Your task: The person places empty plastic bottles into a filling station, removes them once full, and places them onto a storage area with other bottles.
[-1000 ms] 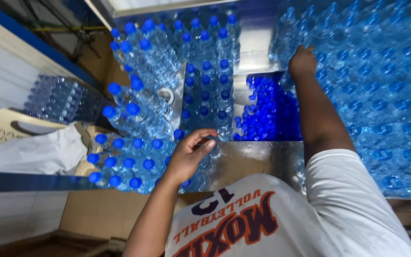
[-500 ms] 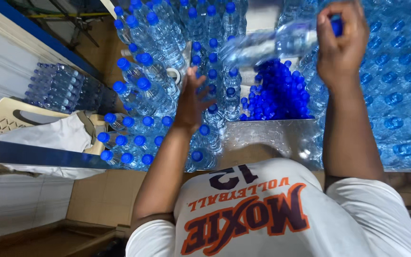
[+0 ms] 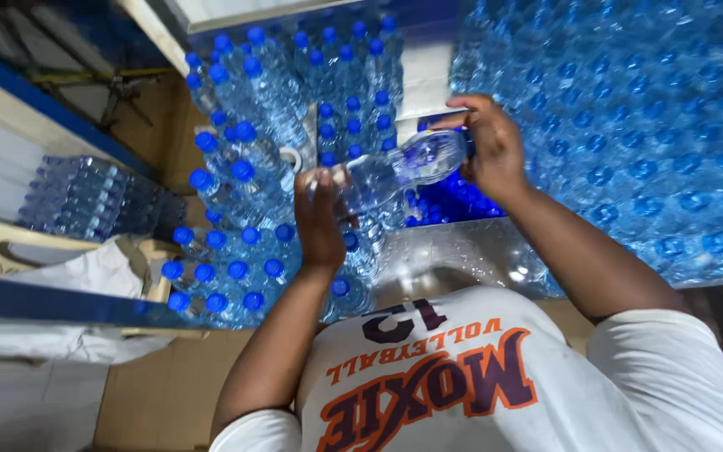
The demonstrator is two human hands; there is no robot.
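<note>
Clear water bottle [image 3: 395, 170], held sideways between left hand [image 3: 321, 219] and right hand [image 3: 489, 144], above standing blue-capped bottles [image 3: 244, 218]; metal surface [image 3: 453, 255] beneath.

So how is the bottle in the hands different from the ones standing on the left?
The held bottle lies sideways, lifted in the air; the standing bottles are upright and packed close together. The held bottle has the left hand at its base and the right hand covering its cap end; nobody touches the standing bottles, whose blue caps show. Both are clear plastic.
</note>
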